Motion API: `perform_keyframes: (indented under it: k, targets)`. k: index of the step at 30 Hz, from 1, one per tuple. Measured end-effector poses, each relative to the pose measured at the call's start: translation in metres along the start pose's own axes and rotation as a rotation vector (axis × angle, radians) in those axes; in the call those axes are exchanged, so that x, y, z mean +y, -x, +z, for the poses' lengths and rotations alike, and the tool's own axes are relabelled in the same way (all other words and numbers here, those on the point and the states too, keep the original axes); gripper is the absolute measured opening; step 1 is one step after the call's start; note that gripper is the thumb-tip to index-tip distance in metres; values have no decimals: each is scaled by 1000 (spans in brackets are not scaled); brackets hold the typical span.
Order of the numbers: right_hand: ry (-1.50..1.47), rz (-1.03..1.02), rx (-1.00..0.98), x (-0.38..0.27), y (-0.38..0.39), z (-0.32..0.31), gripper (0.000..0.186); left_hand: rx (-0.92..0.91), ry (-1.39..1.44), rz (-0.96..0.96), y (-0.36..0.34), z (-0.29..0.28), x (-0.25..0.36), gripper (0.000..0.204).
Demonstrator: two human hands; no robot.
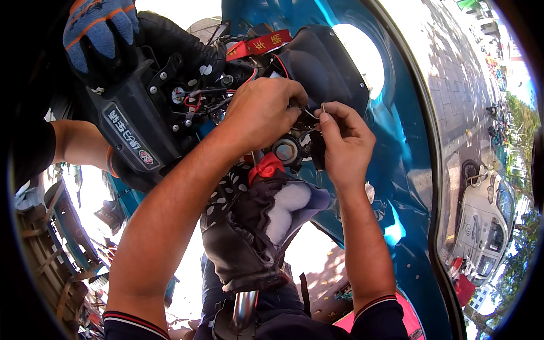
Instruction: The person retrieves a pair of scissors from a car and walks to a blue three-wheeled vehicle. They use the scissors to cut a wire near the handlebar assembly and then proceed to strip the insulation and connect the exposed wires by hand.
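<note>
Both of my hands meet over the open front of a teal vehicle. My left hand (266, 110) is closed, its fingertips pinching one part of a thin wire (309, 114). Close by on the right, my right hand (347, 133) pinches the wire too, between thumb and forefinger. Just below my fingers sits a round, dark-rimmed part (287, 150) with a grey centre. A black plastic cover (320, 68) lies beyond them. Nearer me, a padded handlebar muff (241, 249) shows its white fleece lining, with a red bow (267, 166) above it.
At the left, another person's gloved hand (102, 37) and bare forearm (82, 144) are at a black panel (127, 130). Loose red and black wires (195, 103) hang beside it. The teal body (411, 170) curves along the right; a white van (481, 226) stands outside.
</note>
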State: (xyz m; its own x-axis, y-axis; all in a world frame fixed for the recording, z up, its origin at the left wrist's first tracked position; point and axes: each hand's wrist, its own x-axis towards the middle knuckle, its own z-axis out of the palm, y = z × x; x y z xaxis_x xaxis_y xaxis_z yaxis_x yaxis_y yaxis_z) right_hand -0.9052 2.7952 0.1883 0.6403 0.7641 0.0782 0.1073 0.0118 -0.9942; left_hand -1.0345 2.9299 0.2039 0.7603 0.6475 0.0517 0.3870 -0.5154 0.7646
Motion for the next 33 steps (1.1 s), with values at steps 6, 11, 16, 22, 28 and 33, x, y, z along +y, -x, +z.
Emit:
perform_keyframes:
  k: [6, 11, 16, 22, 28, 33]
  targets:
    - [473, -460, -105, -8, -6, 3, 11, 37, 14, 3, 1, 0, 0, 23]
    - [622, -515, -125, -13, -7, 4, 12, 52, 18, -6, 1, 1, 0, 23]
    - [659, -503, -110, -16, -8, 5, 11, 71, 23, -6, 2, 1, -1, 21]
    - [705, -466, -98, -20, -9, 6, 9, 79, 20, -10, 3, 2, 0, 21]
    - [686, -411, -88, -28, -7, 10, 8, 81, 20, -15, 3, 2, 0, 19]
    - [766, -441, -102, -33, -7, 10, 9, 93, 10, -3, 2, 4, -1, 19]
